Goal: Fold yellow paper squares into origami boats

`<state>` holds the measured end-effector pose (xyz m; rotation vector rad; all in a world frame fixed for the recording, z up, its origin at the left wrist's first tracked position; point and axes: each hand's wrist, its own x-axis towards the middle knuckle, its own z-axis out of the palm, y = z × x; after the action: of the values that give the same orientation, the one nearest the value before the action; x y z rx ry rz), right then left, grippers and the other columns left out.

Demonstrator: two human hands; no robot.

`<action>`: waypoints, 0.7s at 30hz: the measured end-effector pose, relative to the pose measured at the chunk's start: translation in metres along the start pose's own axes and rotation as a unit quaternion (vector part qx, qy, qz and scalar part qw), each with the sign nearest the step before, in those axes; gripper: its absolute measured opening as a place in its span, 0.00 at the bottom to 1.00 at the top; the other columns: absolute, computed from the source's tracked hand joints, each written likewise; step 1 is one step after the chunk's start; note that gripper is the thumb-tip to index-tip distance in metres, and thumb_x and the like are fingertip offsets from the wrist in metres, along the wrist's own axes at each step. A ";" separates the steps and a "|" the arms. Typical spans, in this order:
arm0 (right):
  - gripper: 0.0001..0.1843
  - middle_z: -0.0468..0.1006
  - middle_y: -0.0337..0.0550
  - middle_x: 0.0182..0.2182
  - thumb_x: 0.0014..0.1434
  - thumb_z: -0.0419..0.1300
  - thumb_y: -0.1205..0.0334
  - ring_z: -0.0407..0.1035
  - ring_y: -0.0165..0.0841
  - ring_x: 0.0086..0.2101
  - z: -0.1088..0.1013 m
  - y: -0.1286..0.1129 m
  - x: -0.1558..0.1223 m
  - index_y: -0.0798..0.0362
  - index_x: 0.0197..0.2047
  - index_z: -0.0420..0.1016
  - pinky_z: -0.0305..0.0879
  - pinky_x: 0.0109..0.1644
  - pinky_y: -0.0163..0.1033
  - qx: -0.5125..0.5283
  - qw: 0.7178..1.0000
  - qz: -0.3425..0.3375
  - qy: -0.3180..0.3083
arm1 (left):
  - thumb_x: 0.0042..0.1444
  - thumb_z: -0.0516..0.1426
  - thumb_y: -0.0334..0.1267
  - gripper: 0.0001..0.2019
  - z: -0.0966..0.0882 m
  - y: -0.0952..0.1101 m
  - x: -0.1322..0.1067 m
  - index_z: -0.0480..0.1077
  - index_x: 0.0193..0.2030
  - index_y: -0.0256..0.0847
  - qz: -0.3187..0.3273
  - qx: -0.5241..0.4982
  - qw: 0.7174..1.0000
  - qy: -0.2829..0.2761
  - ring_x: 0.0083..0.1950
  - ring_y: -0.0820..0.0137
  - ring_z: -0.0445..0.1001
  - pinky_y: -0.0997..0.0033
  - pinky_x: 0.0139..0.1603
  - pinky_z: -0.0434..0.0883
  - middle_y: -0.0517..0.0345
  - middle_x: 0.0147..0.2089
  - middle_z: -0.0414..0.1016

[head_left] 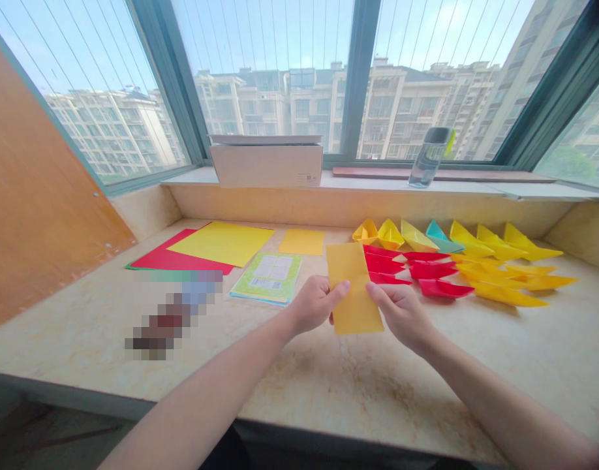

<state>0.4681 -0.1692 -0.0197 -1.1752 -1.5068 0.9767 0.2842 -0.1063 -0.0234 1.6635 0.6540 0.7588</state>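
Note:
Between my two hands an orange-yellow sheet of paper (354, 307), a tall rectangle, is held up above the counter. My left hand (313, 300) pinches its left edge, thumb on the front and fingers behind. On the opposite edge my right hand (402, 310) grips it the same way. Behind and to the right stand rows of folded paper boats: red boats (432, 269), yellow boats (509, 292) and, at the back, one blue boat (442, 237). The paper partly covers the nearest red ones.
Left of my hands lie a yellow sheet (221, 243) on a red sheet (182, 251), an orange-yellow square (302, 241) and a green paper packet (267, 277). A white box (267, 163) and a water bottle (429, 160) stand on the sill. A blurred patch covers something at left.

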 end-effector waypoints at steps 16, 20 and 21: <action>0.22 0.80 0.45 0.28 0.60 0.58 0.40 0.74 0.39 0.29 -0.003 0.010 0.009 0.51 0.33 0.79 0.67 0.27 0.38 0.077 0.996 0.005 0.043 | 0.62 0.48 0.59 0.26 -0.001 0.005 -0.001 0.66 0.30 0.36 0.037 -0.002 0.999 -0.015 0.15 0.77 0.65 0.81 0.15 0.57 0.61 0.16 0.67; 0.20 0.82 0.45 0.37 0.63 0.56 0.43 0.77 0.43 0.37 -0.006 0.011 0.011 0.48 0.44 0.79 0.72 0.32 0.40 0.153 0.987 0.016 0.057 | 0.65 0.44 0.58 0.25 0.000 0.009 0.000 0.67 0.41 0.36 0.055 -0.059 0.996 -0.039 0.16 0.77 0.68 0.79 0.17 0.59 0.59 0.24 0.73; 0.20 0.83 0.45 0.38 0.63 0.56 0.43 0.77 0.44 0.38 -0.005 0.011 0.011 0.48 0.45 0.79 0.73 0.33 0.41 0.161 0.985 0.021 0.054 | 0.65 0.45 0.57 0.24 0.000 0.009 0.000 0.67 0.42 0.36 0.053 -0.064 0.996 -0.037 0.17 0.77 0.68 0.79 0.17 0.59 0.59 0.25 0.72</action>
<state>0.4747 -0.1561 -0.0267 -1.0125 -1.1904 1.1188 0.2842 -0.1085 -0.0146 1.6100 0.4576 0.7948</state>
